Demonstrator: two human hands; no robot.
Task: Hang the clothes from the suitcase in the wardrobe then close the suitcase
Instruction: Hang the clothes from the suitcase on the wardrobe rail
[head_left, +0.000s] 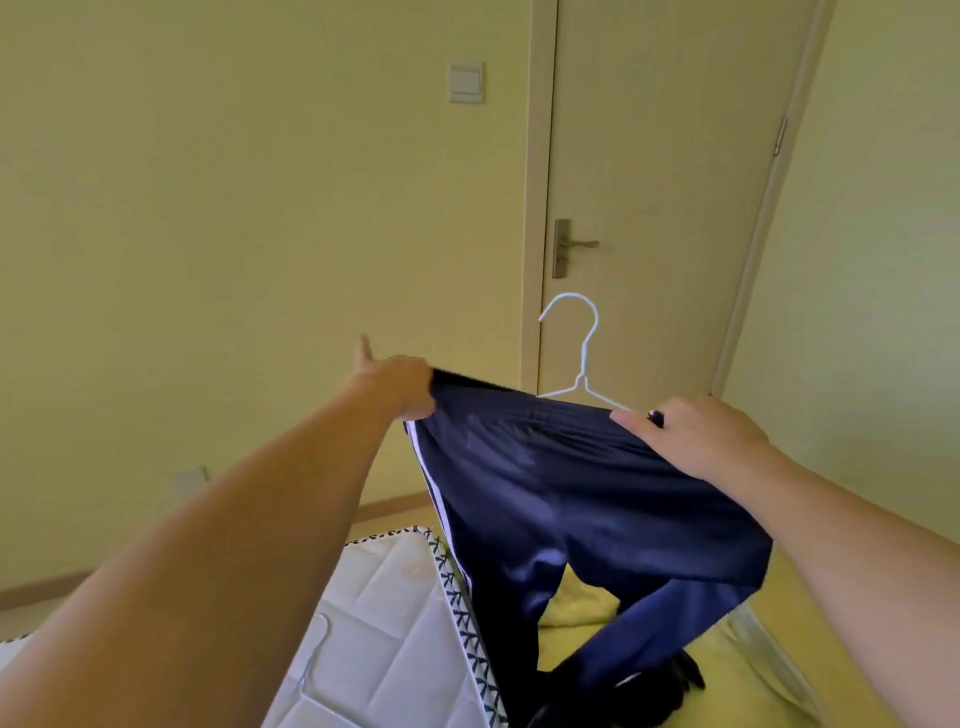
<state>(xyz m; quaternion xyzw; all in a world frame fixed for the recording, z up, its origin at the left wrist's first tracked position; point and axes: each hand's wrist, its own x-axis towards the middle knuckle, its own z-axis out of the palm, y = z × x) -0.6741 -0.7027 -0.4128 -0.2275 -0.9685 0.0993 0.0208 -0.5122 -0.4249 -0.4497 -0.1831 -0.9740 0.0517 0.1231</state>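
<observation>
I hold up a pair of navy track trousers (561, 488) with white side stripes, stretched by the waistband. My left hand (395, 382) grips the left end of the waistband, one finger sticking up. My right hand (696, 441) grips the right end together with one arm of a white wire hanger (579, 353), whose hook rises behind the waistband. The trouser legs hang down and bunch on a yellow cloth (727, 670) at the bottom right. No suitcase or wardrobe is in view.
A white quilted mattress (384, 613) with a patterned edge lies at the lower left. A shut door (665, 182) with a metal handle (571, 244) stands straight ahead. A light switch (466, 82) is on the wall to its left.
</observation>
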